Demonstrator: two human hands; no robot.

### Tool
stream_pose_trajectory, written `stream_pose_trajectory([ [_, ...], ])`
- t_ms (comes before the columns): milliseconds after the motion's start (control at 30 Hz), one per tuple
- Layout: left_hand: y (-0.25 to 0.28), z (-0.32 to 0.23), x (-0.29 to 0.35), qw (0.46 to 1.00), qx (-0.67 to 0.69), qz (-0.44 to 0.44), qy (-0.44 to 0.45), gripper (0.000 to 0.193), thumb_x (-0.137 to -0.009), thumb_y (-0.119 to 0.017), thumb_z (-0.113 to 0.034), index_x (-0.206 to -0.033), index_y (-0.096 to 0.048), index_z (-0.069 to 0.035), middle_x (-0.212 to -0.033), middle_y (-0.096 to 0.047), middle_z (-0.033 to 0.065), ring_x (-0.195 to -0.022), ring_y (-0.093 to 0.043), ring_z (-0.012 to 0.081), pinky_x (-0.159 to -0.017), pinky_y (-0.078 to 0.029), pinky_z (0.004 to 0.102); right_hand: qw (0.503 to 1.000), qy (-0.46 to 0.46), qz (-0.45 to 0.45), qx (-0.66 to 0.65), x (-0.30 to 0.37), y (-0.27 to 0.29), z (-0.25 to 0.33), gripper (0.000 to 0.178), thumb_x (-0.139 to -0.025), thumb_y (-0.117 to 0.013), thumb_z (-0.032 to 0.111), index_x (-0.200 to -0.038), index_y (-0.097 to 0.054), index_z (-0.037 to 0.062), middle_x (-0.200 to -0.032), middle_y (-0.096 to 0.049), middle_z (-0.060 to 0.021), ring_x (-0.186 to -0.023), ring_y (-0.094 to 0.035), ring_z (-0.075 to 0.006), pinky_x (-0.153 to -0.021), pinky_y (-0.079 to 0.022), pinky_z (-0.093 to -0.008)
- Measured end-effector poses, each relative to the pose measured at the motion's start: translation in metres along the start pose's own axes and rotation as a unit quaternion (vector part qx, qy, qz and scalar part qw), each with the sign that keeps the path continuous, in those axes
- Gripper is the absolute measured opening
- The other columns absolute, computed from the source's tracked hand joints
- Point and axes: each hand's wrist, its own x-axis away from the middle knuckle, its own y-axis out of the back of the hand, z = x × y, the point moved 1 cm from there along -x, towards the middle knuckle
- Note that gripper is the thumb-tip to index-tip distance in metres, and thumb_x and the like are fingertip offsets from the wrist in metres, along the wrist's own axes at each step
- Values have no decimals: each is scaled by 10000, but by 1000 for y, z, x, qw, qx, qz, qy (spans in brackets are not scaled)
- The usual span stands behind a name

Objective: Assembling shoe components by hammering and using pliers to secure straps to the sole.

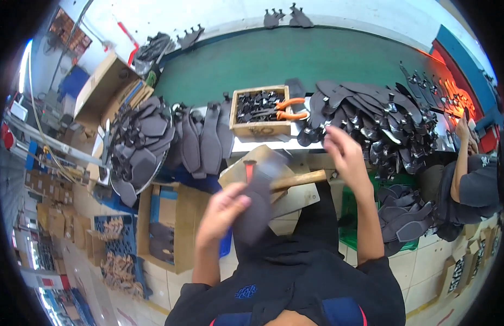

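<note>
Left hand: clamped on 1 dark sole, in front of me.
Right hand: raised beside the heaped soles; I can't quite tell whether it pinches anything.
Heap risk: a careless knock could slide loose soles off the white ledge.
Wooden handle: the sole could catch it if I swing right.
Open room: between my 2 hands.

You find no legible text, only an unreadable blue emblem at six o'clock on your dark shirt.
</note>
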Motion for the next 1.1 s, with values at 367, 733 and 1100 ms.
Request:
stream_pose_trajectory([
  [367,92,-41,-73,811,-363,-393,-235,669,-943,-667,-217,-1459,-358,75,-1465,-431,264,-1390,-396,384,-1178,-275,417,913,2,-83,399,-154,2,-74,276,-860,-698,217,-929,-652,-46,-771,-713,-159,-688,-715,-300,-654,-570,-366],
  [733,-46,-59,-79,898,-148,4,-413,565,-895,-697,-152,-1366,-443,31,-1390,-546,193,-1265,-564,265,-1093,-407,394,951,200,125,-198,-16,-21,147,260,-976,-630,187,-1183,-673,35,-921,-701,-93,-811,-702,-162,-732,-544,-276],
  [1100,-34,-39,-29,957,34,-193,-214,538,-1000,-586,-185,-1478,-365,-74,-1318,-546,144,-851,-663,156,-520,-583,259,889,103,241,375,69,-50,-13,301,-803,-695,166,-1065,-573,86,-758,-687,-111,-691,-707,-324,-588,-559,-447],
])
